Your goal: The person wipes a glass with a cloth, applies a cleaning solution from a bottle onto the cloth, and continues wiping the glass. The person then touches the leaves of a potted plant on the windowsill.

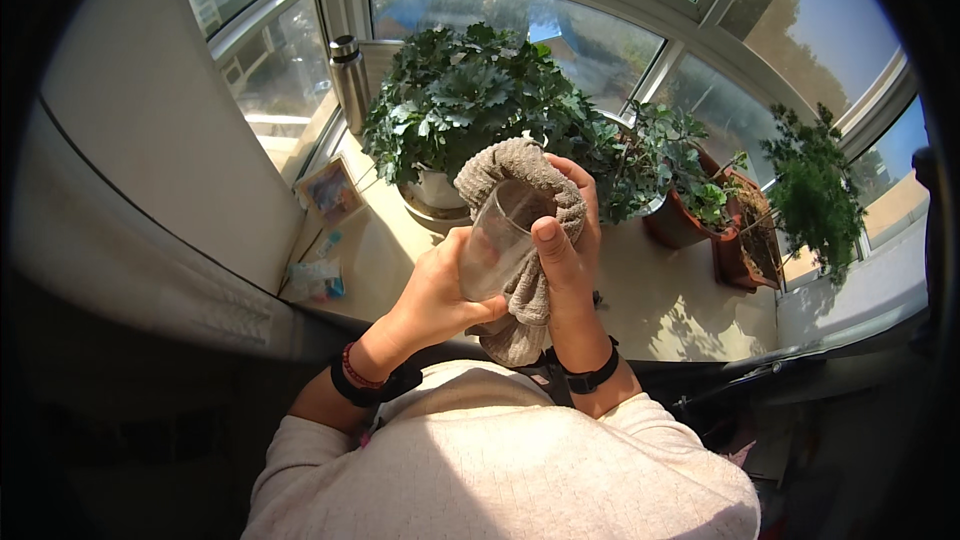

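Note:
A clear drinking glass (489, 251) is held tilted in front of my chest, its mouth towards the upper right. My left hand (435, 289) wraps the lower left side of the glass, with the thumb across near its base. A grey-brown ribbed cloth (517, 161) curves around the far side of the rim and hangs down beside the glass. My right hand (571, 255) grips the cloth against the rim, thumb on the near side and fingers behind. Part of the cloth hangs below, between my wrists.
Beyond my hands, a large leafy potted plant (480, 90) stands on the windowsill (630, 292). A steel bottle (349, 82) is at the back left. A picture (332, 191) and a small plastic packet (316, 281) lie left. Brown planters (679, 221) and a feathery plant (814, 187) are right.

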Action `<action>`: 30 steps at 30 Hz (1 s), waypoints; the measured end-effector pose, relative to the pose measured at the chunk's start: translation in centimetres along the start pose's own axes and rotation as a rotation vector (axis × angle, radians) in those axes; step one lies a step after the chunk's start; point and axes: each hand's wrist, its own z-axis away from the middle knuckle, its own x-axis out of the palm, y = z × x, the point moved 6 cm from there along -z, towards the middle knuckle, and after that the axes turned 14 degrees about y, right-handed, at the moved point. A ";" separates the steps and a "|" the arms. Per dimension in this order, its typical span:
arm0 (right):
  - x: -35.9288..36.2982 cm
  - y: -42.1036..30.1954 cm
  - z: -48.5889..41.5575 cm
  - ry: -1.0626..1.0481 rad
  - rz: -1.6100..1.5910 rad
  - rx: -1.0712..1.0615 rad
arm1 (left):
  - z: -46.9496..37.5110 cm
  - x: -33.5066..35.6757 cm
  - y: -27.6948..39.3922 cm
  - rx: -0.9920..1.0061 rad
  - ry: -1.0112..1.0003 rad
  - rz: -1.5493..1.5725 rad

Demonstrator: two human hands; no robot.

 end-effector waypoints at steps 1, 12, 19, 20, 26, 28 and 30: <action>-0.1 0.3 -0.1 -0.011 -0.002 0.000 | 0.0 -0.1 0.1 0.023 -0.012 0.005; 0.0 2.9 -0.6 -0.166 -0.168 0.222 | 0.8 0.7 -1.1 -0.349 -0.461 0.562; -0.4 8.7 -0.6 -0.091 -0.286 0.577 | 2.7 2.2 -0.1 -0.494 -1.109 1.361; -1.0 9.8 -0.6 -0.002 -0.228 0.671 | 2.8 2.4 -0.3 -0.508 -1.103 1.362; -2.9 5.1 -2.2 0.105 -0.425 0.403 | 0.7 -0.4 -2.3 -0.187 -0.577 0.844; -3.6 1.9 -2.0 0.157 -0.290 0.147 | -0.5 -2.3 -3.0 0.081 -0.250 0.304; -3.4 0.2 -1.7 0.124 -0.387 0.063 | -1.0 -3.5 -2.7 0.299 -0.015 0.061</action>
